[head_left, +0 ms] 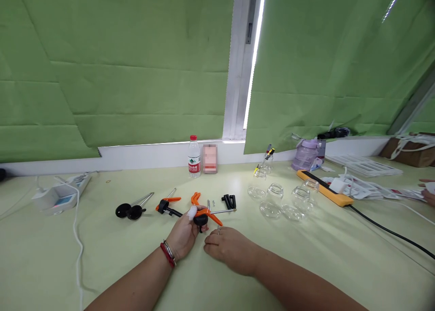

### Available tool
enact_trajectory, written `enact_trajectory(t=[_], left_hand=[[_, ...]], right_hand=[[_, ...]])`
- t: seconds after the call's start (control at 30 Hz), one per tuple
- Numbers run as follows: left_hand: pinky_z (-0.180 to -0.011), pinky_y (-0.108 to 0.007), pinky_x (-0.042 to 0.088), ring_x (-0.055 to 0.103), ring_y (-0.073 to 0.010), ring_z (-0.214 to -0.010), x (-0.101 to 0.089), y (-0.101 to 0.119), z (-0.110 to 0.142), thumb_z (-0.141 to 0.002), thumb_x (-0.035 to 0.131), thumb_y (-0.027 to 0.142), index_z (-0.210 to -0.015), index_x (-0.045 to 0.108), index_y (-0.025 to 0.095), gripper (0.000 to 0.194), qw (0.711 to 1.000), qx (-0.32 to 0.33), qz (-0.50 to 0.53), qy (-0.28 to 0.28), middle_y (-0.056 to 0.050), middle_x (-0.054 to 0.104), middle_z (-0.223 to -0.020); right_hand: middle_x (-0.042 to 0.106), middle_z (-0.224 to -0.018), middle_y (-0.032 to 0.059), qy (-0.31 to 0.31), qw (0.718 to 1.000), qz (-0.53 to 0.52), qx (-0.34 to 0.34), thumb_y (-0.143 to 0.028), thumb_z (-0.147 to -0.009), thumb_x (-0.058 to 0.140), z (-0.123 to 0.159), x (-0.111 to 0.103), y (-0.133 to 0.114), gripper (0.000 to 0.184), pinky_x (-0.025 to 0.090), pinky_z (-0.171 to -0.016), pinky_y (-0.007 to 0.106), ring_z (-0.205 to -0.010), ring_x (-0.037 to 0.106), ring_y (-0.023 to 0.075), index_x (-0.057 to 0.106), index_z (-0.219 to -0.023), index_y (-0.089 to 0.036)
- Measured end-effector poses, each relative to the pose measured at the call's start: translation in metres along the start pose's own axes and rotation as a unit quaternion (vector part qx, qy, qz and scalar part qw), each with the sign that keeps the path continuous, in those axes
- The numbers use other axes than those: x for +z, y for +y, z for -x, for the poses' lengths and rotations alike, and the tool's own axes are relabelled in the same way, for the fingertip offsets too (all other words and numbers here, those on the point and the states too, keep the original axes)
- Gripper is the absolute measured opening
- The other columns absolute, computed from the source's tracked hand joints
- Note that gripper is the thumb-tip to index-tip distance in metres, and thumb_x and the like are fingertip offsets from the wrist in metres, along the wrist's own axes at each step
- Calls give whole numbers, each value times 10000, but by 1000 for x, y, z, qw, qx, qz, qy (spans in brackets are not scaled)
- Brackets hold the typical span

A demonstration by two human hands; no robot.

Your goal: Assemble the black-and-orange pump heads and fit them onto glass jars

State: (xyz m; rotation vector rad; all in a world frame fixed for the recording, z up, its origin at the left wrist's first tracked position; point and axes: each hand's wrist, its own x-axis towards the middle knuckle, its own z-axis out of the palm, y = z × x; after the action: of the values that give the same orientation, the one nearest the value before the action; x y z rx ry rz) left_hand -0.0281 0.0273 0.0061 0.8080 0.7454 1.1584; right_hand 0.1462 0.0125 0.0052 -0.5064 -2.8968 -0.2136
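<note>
My left hand [185,234] is closed round an orange-handled tool with a black knob [204,215], a white bandage on one fingertip. My right hand [231,252] rests knuckles-up on the table just right of it, fingers curled near the tool's orange tip; whether it grips anything is hidden. A thin metal rod [220,210] sticks out of the tool to the right. A second orange and black tool [166,205] lies to the left, and two black suction discs with metal stems [131,209] lie further left.
Several clear glass jars [277,202] stand to the right, small black parts [229,201] beside them. A water bottle [194,158] stands by the wall. An orange power strip [322,188] with black cable, a white device [59,195] with cord, and another person's hand [428,191] at far right.
</note>
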Motion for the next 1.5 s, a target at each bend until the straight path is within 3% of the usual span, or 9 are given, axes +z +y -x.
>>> enact_trajectory(t=[0.33,0.5,0.7,0.77,0.87,1.0,1.1,1.23,1.5], left_hand=[[-647,-295,406,510,-135,-586,-2,0,2,-819,538,436,-966,602,165,316,1000,2,-17,-5,-15,548,-673],[-621,-300,410,501,-128,-554,2,1,3,-795,564,417,-917,608,154,293,999,-2,-40,31,-12,551,-681],[-609,-298,412,506,-127,-561,5,2,5,-773,586,442,-917,617,148,328,998,-10,-34,47,-13,568,-712],[-648,-300,423,537,-144,-627,4,2,5,-768,602,441,-920,620,150,329,999,-16,-21,43,-27,592,-745],[-712,-293,426,557,-157,-722,3,-1,4,-771,620,418,-837,624,153,274,1000,4,-8,13,-39,611,-770],[-636,-307,415,516,-140,-584,6,-3,5,-801,577,454,-816,621,148,310,1000,8,-14,-23,-27,578,-681],[-630,-322,412,532,-154,-588,8,-1,8,-817,550,463,-966,621,124,378,999,-11,-23,-36,-60,603,-742],[-641,-324,410,542,-157,-599,6,-1,7,-828,540,458,-1009,617,112,398,999,-15,-19,-40,-63,597,-749],[-658,-334,414,565,-172,-639,0,-8,4,-842,522,461,-1046,615,107,419,998,-17,-10,-61,-85,604,-815]], right_hand=[[610,-876,66,-14,999,34,-9,-87,-868,404,-1,-8,-9,192,399,-702,281,-767,513,169,577,-916,-155],[596,-821,69,-13,999,34,-12,-85,-873,393,-3,-7,-16,198,401,-768,303,-767,503,177,578,-892,-154],[641,-967,77,24,993,-120,-2,-56,-819,423,-13,-10,-22,238,438,-814,265,-875,567,158,607,-931,-156],[650,-990,66,81,974,-210,31,-50,-801,425,-19,-17,-20,259,454,-815,248,-913,581,146,620,-931,-162],[659,-907,28,177,917,-335,122,-64,-775,460,-29,-33,-9,244,472,-798,257,-863,597,133,633,-886,-196],[648,-827,28,314,770,-483,273,-193,-749,578,-43,-50,20,125,512,-711,282,-759,608,138,632,-860,-174],[649,-786,31,366,703,-516,326,-232,-697,646,-52,-53,38,171,516,-726,296,-752,608,142,646,-849,-154],[654,-775,32,375,673,-540,337,-246,-667,676,-57,-48,42,187,518,-749,305,-756,612,145,655,-827,-151],[638,-784,11,352,667,-569,327,-248,-674,667,-56,-38,35,151,546,-712,301,-749,594,134,648,-804,-174]])
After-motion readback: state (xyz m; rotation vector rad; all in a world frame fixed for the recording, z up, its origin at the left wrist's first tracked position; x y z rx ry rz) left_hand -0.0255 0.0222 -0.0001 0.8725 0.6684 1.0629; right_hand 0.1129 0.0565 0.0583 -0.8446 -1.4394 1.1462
